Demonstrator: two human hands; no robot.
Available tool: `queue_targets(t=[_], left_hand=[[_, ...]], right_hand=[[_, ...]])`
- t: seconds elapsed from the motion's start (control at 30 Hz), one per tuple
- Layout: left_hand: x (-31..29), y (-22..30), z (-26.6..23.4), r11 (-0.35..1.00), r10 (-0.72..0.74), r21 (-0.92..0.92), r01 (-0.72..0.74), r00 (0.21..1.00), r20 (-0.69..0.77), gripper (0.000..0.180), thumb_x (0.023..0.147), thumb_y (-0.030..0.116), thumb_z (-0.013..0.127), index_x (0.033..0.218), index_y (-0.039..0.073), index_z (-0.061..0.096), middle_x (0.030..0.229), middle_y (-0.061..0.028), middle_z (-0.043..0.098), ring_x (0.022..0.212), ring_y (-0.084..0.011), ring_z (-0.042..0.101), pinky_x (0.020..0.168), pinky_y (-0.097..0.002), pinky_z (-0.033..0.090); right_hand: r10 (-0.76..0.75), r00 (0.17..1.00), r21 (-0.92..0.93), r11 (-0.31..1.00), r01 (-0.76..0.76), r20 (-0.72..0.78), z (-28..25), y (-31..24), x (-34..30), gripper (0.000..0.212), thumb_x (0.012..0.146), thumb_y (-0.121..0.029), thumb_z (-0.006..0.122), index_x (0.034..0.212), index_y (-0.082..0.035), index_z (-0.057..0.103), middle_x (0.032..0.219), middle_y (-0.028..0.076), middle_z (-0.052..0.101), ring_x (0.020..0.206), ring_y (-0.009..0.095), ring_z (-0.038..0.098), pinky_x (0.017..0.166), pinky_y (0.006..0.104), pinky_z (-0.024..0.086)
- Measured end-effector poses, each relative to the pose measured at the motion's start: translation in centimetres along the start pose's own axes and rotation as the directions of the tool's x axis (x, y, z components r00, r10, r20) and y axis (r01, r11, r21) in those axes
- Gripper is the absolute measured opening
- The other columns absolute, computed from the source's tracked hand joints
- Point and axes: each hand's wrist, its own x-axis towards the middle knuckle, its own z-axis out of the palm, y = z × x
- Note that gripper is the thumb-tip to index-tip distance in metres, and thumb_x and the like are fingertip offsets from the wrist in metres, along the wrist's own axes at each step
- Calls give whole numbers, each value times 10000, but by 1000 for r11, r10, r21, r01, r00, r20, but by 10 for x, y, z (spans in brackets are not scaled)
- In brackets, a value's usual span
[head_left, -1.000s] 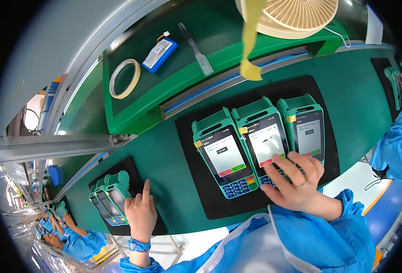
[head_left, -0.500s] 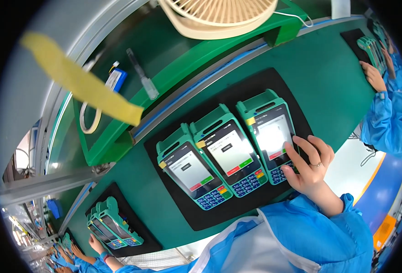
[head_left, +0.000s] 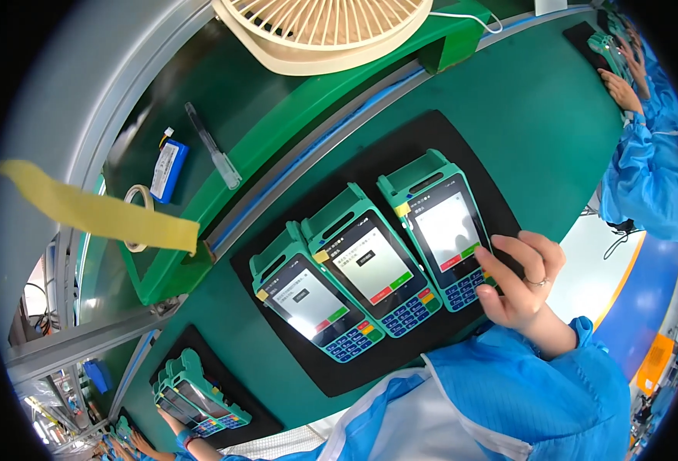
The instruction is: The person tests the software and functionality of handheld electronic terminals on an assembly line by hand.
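Note:
Three green handheld card payment terminals stand side by side on a black mat (head_left: 323, 376): the left terminal (head_left: 319, 303), the middle terminal (head_left: 373, 261) and the right terminal (head_left: 439, 227). Each has a lit screen, a blue keypad and a bit of yellow tape at its upper left edge. My right hand (head_left: 522, 280), with a ring on one finger, hovers over the right terminal's lower right side. Its fingers are spread and hold nothing. The index fingertip is beside the green on-screen button; whether it touches the glass is unclear. My left hand does not show.
A cream fan (head_left: 323, 65) stands on the green shelf (head_left: 277, 146), near a pen (head_left: 212, 146), a blue battery pack (head_left: 168, 170) and a tape roll (head_left: 150, 198). Yellow tape (head_left: 93, 207) hangs at left. Other people's hands (head_left: 623, 91) are right; another hand (head_left: 173, 422) touches terminals (head_left: 193, 396) lower left.
The whole view has shifted slightly. My right index finger has slid a little rightward, baring the green button on the right terminal's screen. The three terminals stay in place on the mat.

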Motion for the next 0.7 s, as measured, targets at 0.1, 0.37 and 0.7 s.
queue_targets(t=[0.1, 0.37, 0.7], left_hand=[[-20, 27, 11, 983, -179, -49, 177, 982, -55, 513, 937, 394, 436, 1252, -8, 486, 1204, -85, 526, 1037, -194, 514, 890, -288, 430], [-15, -9, 12, 994, -101, -48, 100, 995, -3, 464, 952, 390, 380, 1157, 11, 552, 1051, -78, 602, 867, -195, 603, 767, -307, 510], [-62, 92, 90, 923, -123, 381, 54, 980, 158, 441, 949, 361, 304, 1194, 55, 505, 1118, -136, 571, 986, -253, 568, 829, -379, 466]], right_hand=[[-96, 993, 106, 990, 89, 63, 8, -16, 9, 323, 702, -365, 644, 922, -134, 695, 1029, 41, 600, 943, 213, 500, 790, 342, 369], [-222, 965, 215, 958, 189, 142, 9, -17, 16, 445, 751, -509, 609, 1031, -166, 660, 1146, -19, 567, 1044, 152, 468, 836, 312, 358], [-230, 951, 193, 962, 191, 205, 4, -15, 22, 465, 762, -543, 590, 1060, -191, 653, 1193, -2, 547, 1052, 186, 456, 861, 355, 329]])
